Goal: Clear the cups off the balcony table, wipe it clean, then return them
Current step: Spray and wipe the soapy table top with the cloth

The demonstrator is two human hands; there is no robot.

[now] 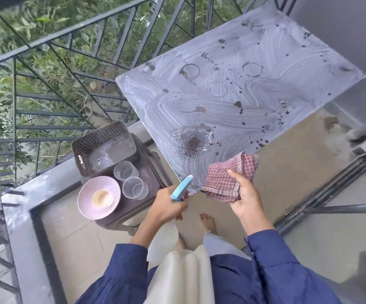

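The grey balcony table (232,110) is smeared with white wipe streaks, ring marks and dark spots, with a wet sprayed patch near its front corner. My left hand (166,205) grips a spray bottle (181,187) whose blue nozzle points at that corner. My right hand (243,194) holds a red checked cloth (228,174) just over the table's near edge. Two clear glass cups (126,171) (133,187) and a small cup on a pink saucer (99,197) stand on a dark stool (149,172) left of the table.
A dark perforated basket (103,145) sits at the back of the stool. A metal railing (52,69) with greenery beyond runs along the left and top. A low ledge (24,216) borders the floor; a sliding door track (322,194) lies to the right. My bare foot (207,221) is below.
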